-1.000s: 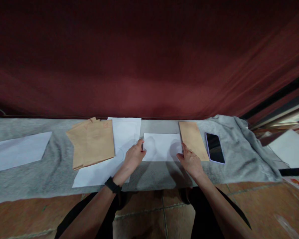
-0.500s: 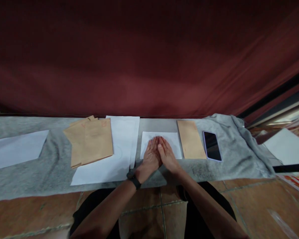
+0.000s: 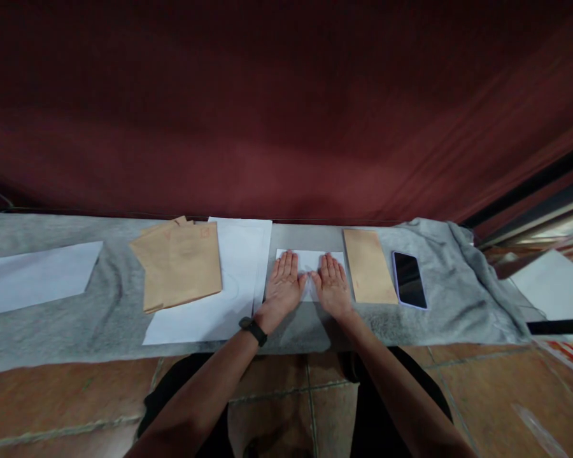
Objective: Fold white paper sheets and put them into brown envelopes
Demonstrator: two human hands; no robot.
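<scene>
Left hand (image 3: pixel 282 285): open and flat, palm down, fingers loosely spread, pinching nothing; pressed on the left half of the small white sheet of paper (image 3: pixel 310 259)
Right hand (image 3: pixel 333 287): same posture on the right half; thumbs almost meet
Paper position: on the grey fabric cloth (image 3: pixel 100 331) that covers the desk, between the large white paper sheet (image 3: pixel 241 267) and the single tan paper envelope (image 3: pixel 370 273); mostly hidden under the palms, only the far edge and a strip between the thumbs show
Other neighbours: stack of tan envelopes (image 3: pixel 181 270) lying on the large sheet; black-screened phone with pale case (image 3: pixel 409 280) just right of the single envelope
Risk, cloth creep: the cover looks soft and loose, so sideways pressure could drag it and wrinkle the paper
Risk, skewed edges: uneven weight between the two palms could let one side slide and set a crooked crease
Risk, knock-on: the right little finger is just beside the single envelope; an outward sweep could shove it against the phone
Unclear: cannot tell whether the paper is folded or a single layer
</scene>
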